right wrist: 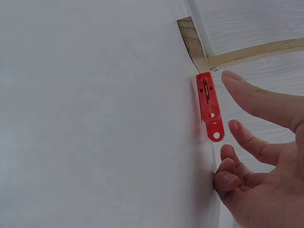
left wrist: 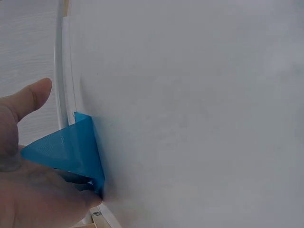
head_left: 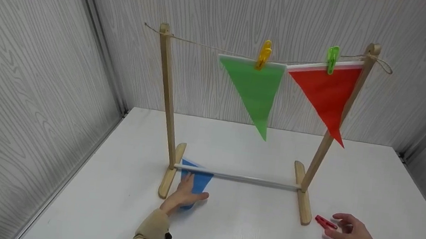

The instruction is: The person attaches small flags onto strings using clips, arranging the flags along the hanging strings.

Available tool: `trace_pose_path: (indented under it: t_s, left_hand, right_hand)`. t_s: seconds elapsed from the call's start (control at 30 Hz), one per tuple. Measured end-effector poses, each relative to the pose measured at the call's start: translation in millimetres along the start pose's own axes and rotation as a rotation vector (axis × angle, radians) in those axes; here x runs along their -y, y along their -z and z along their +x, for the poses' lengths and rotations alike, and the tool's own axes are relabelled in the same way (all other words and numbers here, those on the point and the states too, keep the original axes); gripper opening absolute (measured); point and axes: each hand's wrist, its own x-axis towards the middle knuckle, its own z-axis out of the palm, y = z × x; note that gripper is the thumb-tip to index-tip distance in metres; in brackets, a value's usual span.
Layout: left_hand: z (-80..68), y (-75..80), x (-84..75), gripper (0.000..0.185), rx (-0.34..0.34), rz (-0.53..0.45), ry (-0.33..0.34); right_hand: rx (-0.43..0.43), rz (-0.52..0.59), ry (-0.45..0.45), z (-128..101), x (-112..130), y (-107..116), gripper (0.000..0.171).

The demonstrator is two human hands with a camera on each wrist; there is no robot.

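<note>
A blue triangular pennant (head_left: 202, 180) lies on the table at the left end of a wooden stand, partly under its crossbar. My left hand (head_left: 185, 194) touches the pennant with its fingers, the thumb spread well away; in the left wrist view the pennant's cloth (left wrist: 71, 147) folds up beside the fingers. To the right of the stand's right foot lies a red clothespin (head_left: 325, 222). Right beside it is my right hand (head_left: 356, 234), thumb and fingers parted around its near end. The right wrist view shows a gap between the thumb and the clothespin (right wrist: 209, 102).
Between the posts of the wooden stand (head_left: 168, 90) runs a string (head_left: 201, 45). A yellow clothespin (head_left: 263, 55) holds a green pennant (head_left: 259, 86) on it, and a light green clothespin (head_left: 332, 60) holds a red pennant (head_left: 327, 88). The white crossbar (head_left: 254, 180) joins the feet. Panelled walls enclose the table.
</note>
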Motion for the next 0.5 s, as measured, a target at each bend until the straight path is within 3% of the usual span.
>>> trace_pose_path:
  t_s: [0.23, 0.5]
  left_hand:
    - [-1.2, -1.6, 2.0, 0.088, -0.004, 0.086, -0.059]
    - [-3.6, -1.8, -0.9, 0.08, 0.009, 0.096, -0.037]
  right_hand:
    - [0.011, -0.038, 0.035, -2.8, -2.2, -1.4, 0.073]
    - [0.025, -0.066, 0.038, -3.7, -1.2, 0.2, 0.067]
